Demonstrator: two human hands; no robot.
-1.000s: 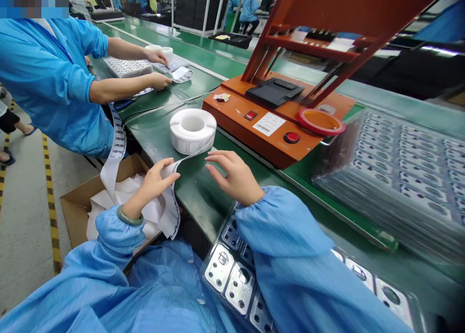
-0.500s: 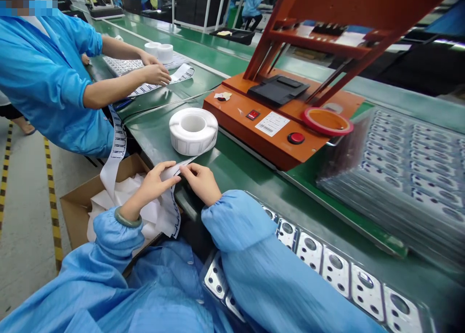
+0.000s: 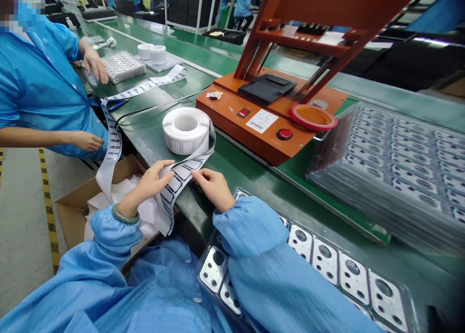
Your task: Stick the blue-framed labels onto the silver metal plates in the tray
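A white roll of labels (image 3: 186, 131) lies flat on the green table, and its loose end comes off toward me as a strip of black-outlined labels (image 3: 177, 183). My left hand (image 3: 150, 184) is closed on the strip's left edge, thumb and fingers pinching it. On the other edge, close to the table's rim, my right hand (image 3: 214, 187) pinches the strip between thumb and forefinger. The lower end of the strip hangs over a cardboard box (image 3: 78, 207) filled with white backing paper. Partly under my right sleeve is a clear tray of silvery plates (image 3: 325, 258).
An orange press (image 3: 247, 115) with its top raised stands beyond the roll, a roll of red tape (image 3: 314, 117) on it. Stacked trays of plates (image 3: 395, 168) sit at right. At left a co-worker (image 3: 43, 86) is beside another label strip (image 3: 145, 86).
The strip between my hands now lies wider and faces up, showing its labels. My right hand has moved slightly right and down. The co-worker's hands have left the other strip.
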